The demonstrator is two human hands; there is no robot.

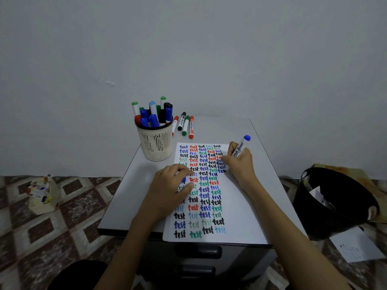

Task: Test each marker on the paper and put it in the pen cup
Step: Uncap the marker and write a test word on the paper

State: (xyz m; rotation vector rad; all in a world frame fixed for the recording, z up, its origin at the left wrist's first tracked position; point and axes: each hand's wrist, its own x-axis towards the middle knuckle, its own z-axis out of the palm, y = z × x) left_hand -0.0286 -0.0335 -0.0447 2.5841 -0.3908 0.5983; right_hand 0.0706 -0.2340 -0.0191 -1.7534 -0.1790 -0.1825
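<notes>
A white paper [236,206] covered with rows of coloured "test" words lies on the grey table top [129,185]. My right hand [240,166] grips a blue whiteboard marker [240,146], its tip down on the paper at the right column. My left hand [169,189] rests on the paper's left side and holds a blue cap [183,179] under its fingers. A cream mesh pen cup [156,141] at the back left is full of several markers. Several more markers [185,126] lie on the table behind the paper.
A black bin [335,201] stands on the floor to the right, with a loose sheet [356,245] beside it. A small box of markers [43,193] sits on the patterned floor at the left. Drawer handles [199,252] show below the table's front edge.
</notes>
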